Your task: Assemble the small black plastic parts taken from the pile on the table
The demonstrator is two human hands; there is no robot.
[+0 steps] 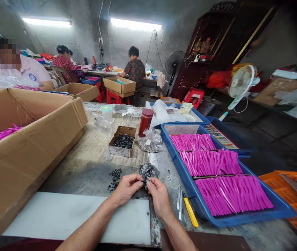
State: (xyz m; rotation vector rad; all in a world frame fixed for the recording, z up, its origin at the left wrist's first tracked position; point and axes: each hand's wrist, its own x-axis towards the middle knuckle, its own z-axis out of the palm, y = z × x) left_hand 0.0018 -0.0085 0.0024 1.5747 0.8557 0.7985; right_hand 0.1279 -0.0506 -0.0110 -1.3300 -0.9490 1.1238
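Observation:
Both hands meet over the workbench at a small dark-looking plastic bag, crumpled and partly see-through. My left hand pinches its near edge between thumb and fingers. From the other side my right hand pinches the same edge, its fingertips almost touching the left ones. What the bag contains is hard to make out. Left of it lies a loose pile of small black pieces. Under my left forearm is a pale flat board.
A blue tray of magenta strips stands at right, beside a yellow-handled tool. Ahead are a small box of black pieces and a red canister. A large cardboard box bounds the left. Several people sit beyond.

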